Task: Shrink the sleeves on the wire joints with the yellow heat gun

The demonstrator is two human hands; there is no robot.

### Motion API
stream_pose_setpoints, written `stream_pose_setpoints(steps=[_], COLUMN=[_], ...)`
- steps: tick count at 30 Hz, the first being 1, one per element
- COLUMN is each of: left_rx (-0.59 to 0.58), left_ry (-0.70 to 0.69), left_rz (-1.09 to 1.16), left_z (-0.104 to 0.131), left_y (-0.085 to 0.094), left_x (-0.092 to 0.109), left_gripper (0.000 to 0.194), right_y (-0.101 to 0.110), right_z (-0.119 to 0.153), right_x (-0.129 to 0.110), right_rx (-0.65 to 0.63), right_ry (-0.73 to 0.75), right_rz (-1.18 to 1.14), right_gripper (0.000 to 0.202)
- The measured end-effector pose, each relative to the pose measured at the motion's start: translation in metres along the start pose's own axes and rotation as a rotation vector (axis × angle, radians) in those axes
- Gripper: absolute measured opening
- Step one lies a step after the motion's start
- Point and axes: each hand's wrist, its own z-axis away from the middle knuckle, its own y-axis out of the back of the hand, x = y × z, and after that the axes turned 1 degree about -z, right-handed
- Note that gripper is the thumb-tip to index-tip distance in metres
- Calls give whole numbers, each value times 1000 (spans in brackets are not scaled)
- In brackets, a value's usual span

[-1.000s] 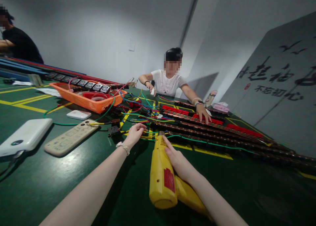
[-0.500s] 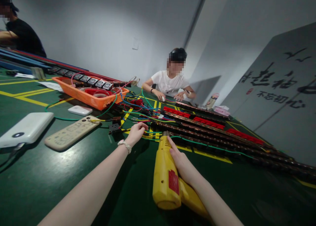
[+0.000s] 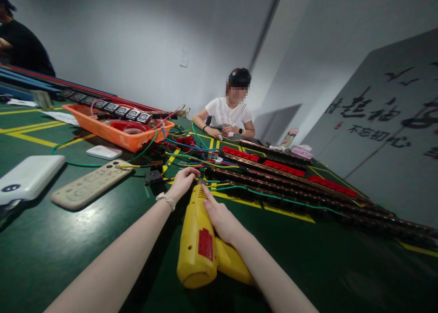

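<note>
My right hand [image 3: 222,217] is wrapped round the body of a yellow heat gun [image 3: 195,240], its forefinger stretched along the barrel. The gun's metal nozzle [image 3: 200,181] points away from me, close to my left hand's fingers. My left hand [image 3: 183,183] has its fingers closed in a pinch at the edge of a tangle of coloured wires [image 3: 191,155]; what lies between the fingertips is too small to make out. Just left of it rests a small black connector block [image 3: 153,177]. Long dark copper-edged strips [image 3: 273,190] lie to the right, with a green wire [image 3: 290,200] along them.
An orange basket [image 3: 116,137] holds red parts, with a row of square black-and-white modules over it. A phone [image 3: 91,185], a white power bank [image 3: 32,178] and a small white case [image 3: 104,152] lie at left. A co-worker in white [image 3: 226,112] sits opposite; another person [image 3: 23,48] is far left.
My right hand has brought the heat gun leftward, its nozzle now beside my left hand's fingertips. My left hand stays pinched by the wires. The co-worker's hands have come closer together.
</note>
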Motion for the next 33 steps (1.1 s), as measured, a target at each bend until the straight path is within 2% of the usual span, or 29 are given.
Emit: stream_pose_setpoints(steps=[5, 17, 23, 28, 33], left_rx=[-29, -46, -51, -104, -174], left_ry=[-54, -56, -42, -99, -209], left_rz=[-59, -99, -161, -366, -521], left_z=[-1, -1, 0, 5, 9], left_y=[2, 2, 3, 2, -1], left_x=[1, -3, -1, 5, 2], left_gripper=[25, 26, 28, 27, 31], right_y=[-3, 0, 5, 21, 38], right_z=[-1, 1, 5, 14, 34], right_x=[-8, -3, 4, 21, 35], right_rx=[-24, -18, -18, 83, 180], right_ry=[-7, 47, 18, -76, -139], right_rz=[25, -48, -41, -44, -31], right_gripper=[63, 57, 56, 57, 60])
